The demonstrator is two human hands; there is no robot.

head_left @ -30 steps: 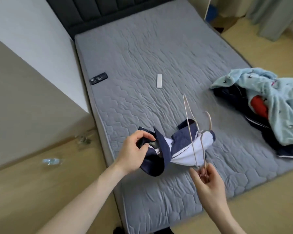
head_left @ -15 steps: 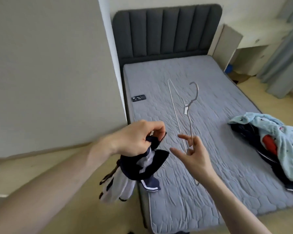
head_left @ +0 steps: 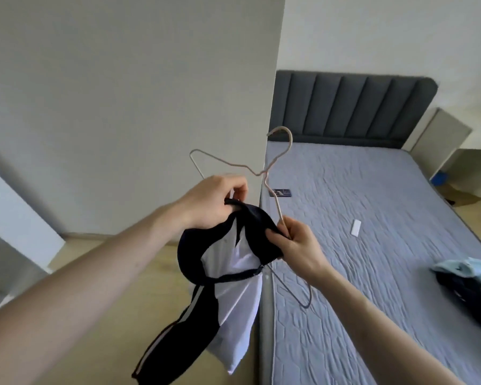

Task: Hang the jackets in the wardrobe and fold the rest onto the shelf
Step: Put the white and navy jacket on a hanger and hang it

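A navy and white jacket (head_left: pixel 228 276) hangs in the air between my hands, above the floor beside the bed. My left hand (head_left: pixel 214 201) grips its dark collar from above. My right hand (head_left: pixel 295 245) holds the other side of the collar together with the wire of a thin pale hanger (head_left: pixel 275 159). The hanger's hook points up and one shoulder end sticks out below the jacket. A pile of other clothes (head_left: pixel 467 279), light blue on dark, lies at the bed's right edge.
The grey quilted bed (head_left: pixel 372 218) with a dark padded headboard (head_left: pixel 353 107) fills the right side. A dark phone (head_left: pixel 282 192) and a white remote (head_left: pixel 355 227) lie on it. A pale panel (head_left: pixel 139 107) stands close at the left, over wooden floor (head_left: pixel 139 284).
My head has lifted and turned left. The jacket has come off the bed into the air. My right hand has brought the hanger to the jacket's collar and now grips both.
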